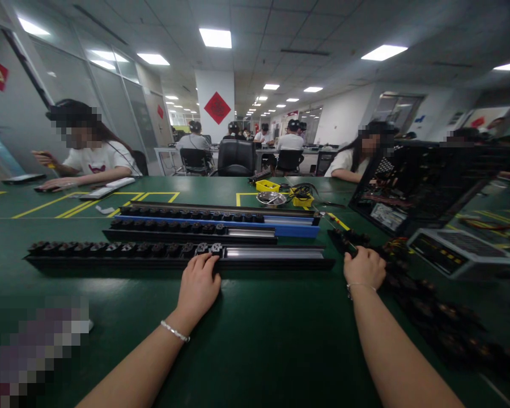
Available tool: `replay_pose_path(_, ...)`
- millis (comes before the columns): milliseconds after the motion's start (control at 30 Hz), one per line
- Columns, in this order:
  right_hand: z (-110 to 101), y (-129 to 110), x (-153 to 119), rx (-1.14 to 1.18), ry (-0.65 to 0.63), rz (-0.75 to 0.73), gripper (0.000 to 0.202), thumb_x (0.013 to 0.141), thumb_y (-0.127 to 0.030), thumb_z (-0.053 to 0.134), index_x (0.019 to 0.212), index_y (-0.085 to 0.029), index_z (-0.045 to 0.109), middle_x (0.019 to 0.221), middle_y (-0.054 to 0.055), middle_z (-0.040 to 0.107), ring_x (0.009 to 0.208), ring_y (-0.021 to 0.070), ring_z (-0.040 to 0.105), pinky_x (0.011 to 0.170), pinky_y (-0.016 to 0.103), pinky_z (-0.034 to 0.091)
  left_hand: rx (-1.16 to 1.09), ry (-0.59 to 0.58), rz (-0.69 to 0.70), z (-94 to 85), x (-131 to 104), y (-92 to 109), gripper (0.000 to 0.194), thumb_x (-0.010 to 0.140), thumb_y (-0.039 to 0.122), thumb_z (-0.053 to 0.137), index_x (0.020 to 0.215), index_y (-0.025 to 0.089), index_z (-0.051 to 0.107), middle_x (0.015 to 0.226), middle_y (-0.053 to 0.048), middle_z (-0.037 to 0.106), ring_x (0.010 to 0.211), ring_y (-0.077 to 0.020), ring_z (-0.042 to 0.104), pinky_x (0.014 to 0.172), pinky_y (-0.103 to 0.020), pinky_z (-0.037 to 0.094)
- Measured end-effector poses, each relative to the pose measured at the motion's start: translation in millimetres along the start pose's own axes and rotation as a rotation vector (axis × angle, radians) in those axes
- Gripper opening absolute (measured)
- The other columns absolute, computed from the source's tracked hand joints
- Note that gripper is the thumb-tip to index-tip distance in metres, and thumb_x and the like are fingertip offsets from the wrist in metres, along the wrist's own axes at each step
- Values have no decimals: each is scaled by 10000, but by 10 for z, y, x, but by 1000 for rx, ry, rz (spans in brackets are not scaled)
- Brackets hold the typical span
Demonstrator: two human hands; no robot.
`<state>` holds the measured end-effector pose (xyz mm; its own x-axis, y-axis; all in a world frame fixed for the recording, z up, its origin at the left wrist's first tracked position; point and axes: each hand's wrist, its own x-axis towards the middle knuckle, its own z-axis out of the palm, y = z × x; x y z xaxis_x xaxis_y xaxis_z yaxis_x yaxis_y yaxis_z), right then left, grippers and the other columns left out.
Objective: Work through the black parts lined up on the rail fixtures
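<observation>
My left hand (199,284) rests at the front long black rail (276,264). Its curled fingers grip the last small black part with a pale top (216,248), at the right end of a row of similar parts in the rail's channel. The bare metal channel (276,253) runs on to the right. My right hand (365,268) is closed at the edge of a heap of dark parts (440,314); what its fingers hold is hidden. Behind the front rail lie a shorter black rail (255,233) and a blue rail (297,230), both holding rows of black parts.
A power supply unit (463,255) and an open computer case (412,187) stand on the right. Further back are a metal dish (271,198), yellow trays (267,186) and cables (305,191). Two people sit at the green table (255,334), left and right. A blurred object lies front left.
</observation>
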<state>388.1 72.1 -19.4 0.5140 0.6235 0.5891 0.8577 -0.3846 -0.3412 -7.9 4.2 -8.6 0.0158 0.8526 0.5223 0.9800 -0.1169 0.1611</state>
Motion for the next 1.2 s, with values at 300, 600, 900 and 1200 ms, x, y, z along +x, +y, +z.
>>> replay_pose_path(300, -211, -485, -202, 268, 9, -443, 392, 842, -273, 370, 1137, -106, 566, 1167, 145, 567, 1121, 238, 467, 979, 395, 348, 6, -43, -35, 27, -48, 70, 464, 766, 236, 476, 1217, 136, 517, 1313, -108, 507, 1247, -284, 347, 1000, -454, 338)
replay_pose_path(600, -216, -1140, -908, 207, -311, -741, 420, 875, -344, 355, 1206, -158, 535, 1326, 91, 493, 1212, 236, 411, 1047, 447, 238, -9, -69, -87, -6, -28, 108, 455, 759, 248, 475, 1207, 183, 528, 1327, -84, 502, 1260, -280, 326, 975, -480, 300)
replay_pose_path(900, -236, -1117, -876, 145, -356, -750, 403, 815, -296, 435, 1195, -212, 535, 1358, 61, 462, 1159, 221, 456, 1041, 443, 237, -16, -57, -88, -1, -12, 127, 455, 739, 251, 489, 1187, 203, 544, 1320, -74, 508, 1248, -283, 331, 971, -473, 295)
replay_pose_path(1200, -297, -1088, -879, 89, -408, -811, 532, 809, -295, 434, 1339, -260, 398, 1403, 44, 402, 1264, 242, 349, 1066, 505, 190, -22, -56, -83, -12, -13, 131, 453, 740, 245, 483, 1189, 221, 535, 1320, -54, 508, 1248, -274, 325, 972, -463, 291)
